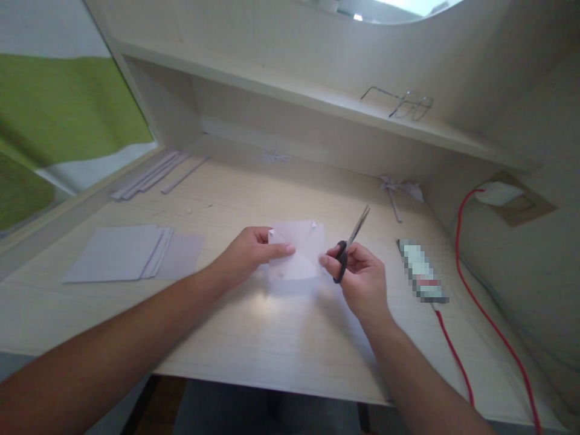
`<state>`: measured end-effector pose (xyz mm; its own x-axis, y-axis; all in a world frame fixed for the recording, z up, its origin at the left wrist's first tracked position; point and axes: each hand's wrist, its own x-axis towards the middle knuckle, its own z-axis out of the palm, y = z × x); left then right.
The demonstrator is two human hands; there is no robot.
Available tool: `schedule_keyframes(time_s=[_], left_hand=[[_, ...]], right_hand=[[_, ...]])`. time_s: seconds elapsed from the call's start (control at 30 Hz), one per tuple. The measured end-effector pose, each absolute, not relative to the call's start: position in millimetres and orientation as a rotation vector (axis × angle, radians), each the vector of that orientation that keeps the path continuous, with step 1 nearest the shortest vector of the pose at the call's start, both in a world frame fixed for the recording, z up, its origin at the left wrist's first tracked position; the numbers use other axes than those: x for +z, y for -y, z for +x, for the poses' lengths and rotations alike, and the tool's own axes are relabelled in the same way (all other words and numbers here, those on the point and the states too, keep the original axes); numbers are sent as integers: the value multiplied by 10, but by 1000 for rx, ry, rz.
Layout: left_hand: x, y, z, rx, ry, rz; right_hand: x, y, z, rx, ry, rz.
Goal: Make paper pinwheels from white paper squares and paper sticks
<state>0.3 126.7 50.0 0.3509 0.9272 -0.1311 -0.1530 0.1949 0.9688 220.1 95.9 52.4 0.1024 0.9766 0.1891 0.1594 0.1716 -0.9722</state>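
- Right hand (362, 278) is gripping scissors (351, 244); its fingertips are touching the folded paper (299, 251).
- Left hand (247, 254) is pinching the paper's edge; thin and floppy, it probably handles best near its folds.

the left hand (247, 254) hides the near left edge of the folded paper (296, 249) under its thumb and fingers. the scissors (350, 244) handle loops sit mostly buried in the right hand (362, 275)'s fingers. right of those fingers, a flat object (423, 270) is blurred out.
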Motion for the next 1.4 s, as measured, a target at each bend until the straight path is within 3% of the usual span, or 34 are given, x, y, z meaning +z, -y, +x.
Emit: schedule_keyframes(time_s=[0.23, 0.53, 1.4], left_hand=[[469, -1233, 44, 903, -1008, 1110], [676, -1318, -71, 1323, -931, 879], [670, -1329, -70, 1315, -996, 955]], right_hand=[[489, -948, 2145, 1035, 1345, -1238], [691, -1033, 2437, 1458, 1830, -1402], [680, -1009, 2439, 1419, 1914, -1386]])
